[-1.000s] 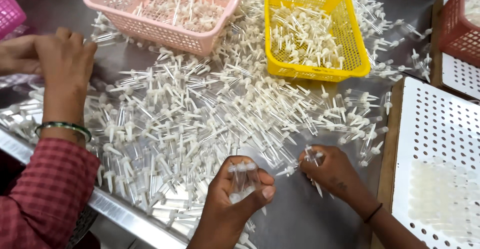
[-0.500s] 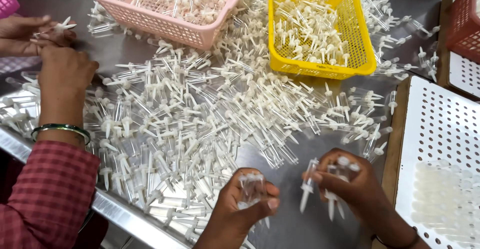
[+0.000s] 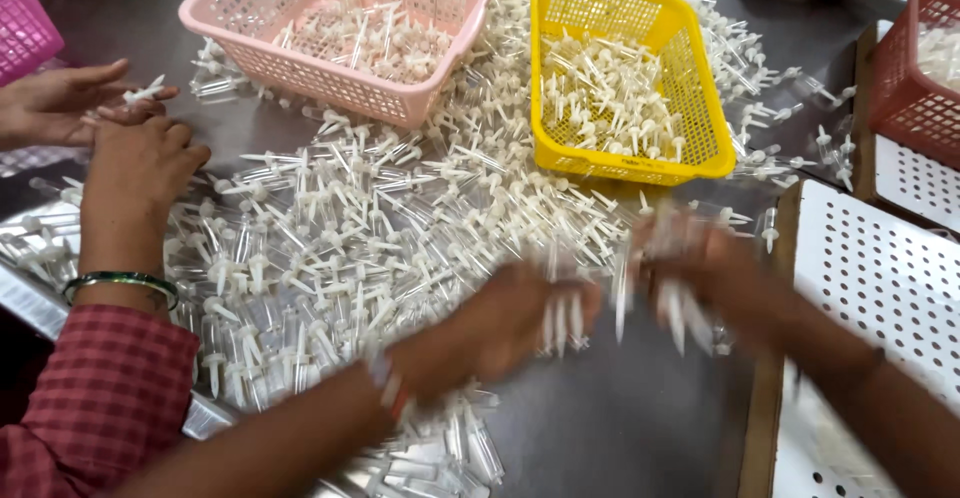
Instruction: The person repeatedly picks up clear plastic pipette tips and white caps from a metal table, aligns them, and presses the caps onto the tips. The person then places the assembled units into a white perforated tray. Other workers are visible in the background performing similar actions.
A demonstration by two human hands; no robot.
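Note:
A wide pile of small white plastic pieces and clear tubes [image 3: 380, 218] covers the grey table [image 3: 620, 428]. My left hand [image 3: 510, 323] is blurred with motion at the pile's near edge, its fingers closed around a few white pieces that point down. My right hand [image 3: 700, 268] is blurred too, just right of the left and beside the white perforated tray [image 3: 880, 278]. It grips a bunch of the same white pieces. The two hands are close together, slightly apart.
A yellow basket [image 3: 715, 108] and a pink basket [image 3: 330, 88] holding white pieces stand at the back. A red basket [image 3: 900, 88] is far right, a magenta one [image 3: 20, 18] far left. A co-worker's hands [image 3: 140, 168], red checked sleeve and green bangle, work at left.
Both my hands have moved up and right, toward the yellow basket, now blurred. The co-worker's hands have come together at far left.

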